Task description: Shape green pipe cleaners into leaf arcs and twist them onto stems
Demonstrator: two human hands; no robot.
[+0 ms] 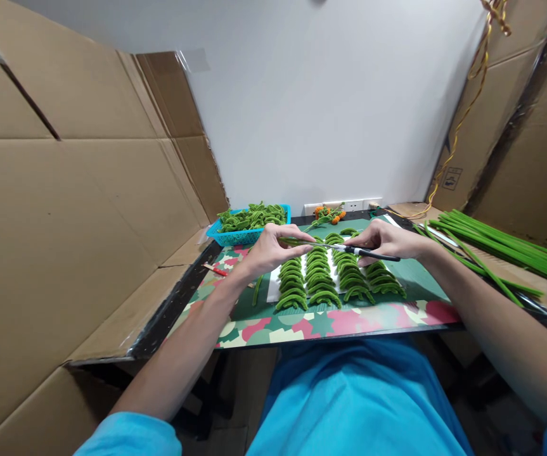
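Note:
Above the table mat my left hand (280, 246) pinches a thin green fuzzy strip (295, 240). My right hand (380, 242) grips a tool with black handles (373, 254), whose metal end points left and meets the strip near my left fingertips. Below both hands lie several rows of curved green fuzzy pieces (321, 278) on a white sheet (273, 290). A single green strip (257, 291) rests on the mat left of the sheet.
A blue basket (235, 237) heaped with green pieces stands back left. Orange and green fuzzy items (330, 215) lie near the wall sockets. Long green stems (511, 247) are at the right. A red object (215, 270) lies on the left. Cardboard walls flank both sides.

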